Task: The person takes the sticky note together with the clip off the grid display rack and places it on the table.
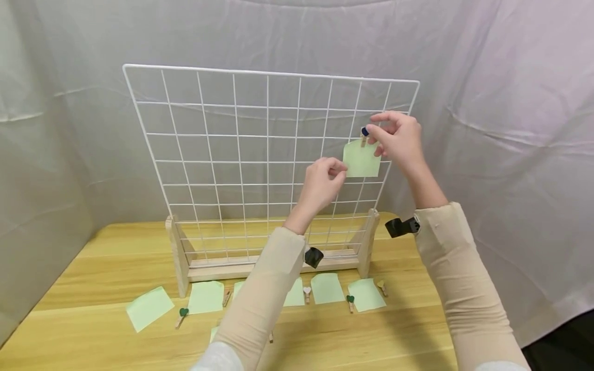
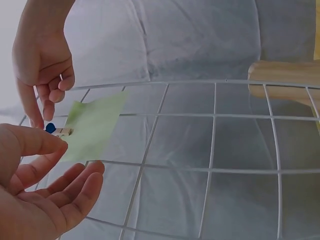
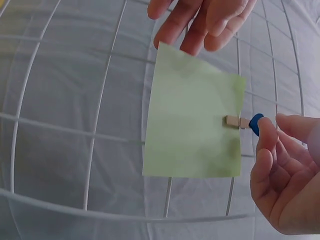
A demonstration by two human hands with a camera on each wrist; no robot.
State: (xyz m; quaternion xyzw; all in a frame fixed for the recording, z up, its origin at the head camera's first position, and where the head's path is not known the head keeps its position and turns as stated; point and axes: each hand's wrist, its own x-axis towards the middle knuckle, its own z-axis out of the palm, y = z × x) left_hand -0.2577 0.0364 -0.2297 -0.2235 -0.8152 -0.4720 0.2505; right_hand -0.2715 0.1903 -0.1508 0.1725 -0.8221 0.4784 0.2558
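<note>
A light green paper square (image 1: 362, 161) hangs on the white wire grid (image 1: 267, 129), near its upper right corner. On its top edge sits a small wooden clothespin (image 3: 233, 121) with a blue heart (image 3: 256, 124). My right hand (image 1: 400, 140) is at the heart, a fingertip right against it, while thumb and index finger stand apart. Beside the paper's left edge is my left hand (image 1: 323, 180), its fingers loosely bent and its thumb spread from them in the left wrist view. Nothing shows between the left fingers (image 2: 90, 185).
Wooden feet (image 1: 178, 257) hold the grid upright on the wooden table (image 1: 116, 247). In front lie several green paper squares (image 1: 149, 308) and clothespins with hearts, among them a green one (image 1: 183, 312), a white one (image 1: 307, 291) and a yellow one (image 1: 381, 285). Grey cloth (image 1: 325, 31) hangs behind.
</note>
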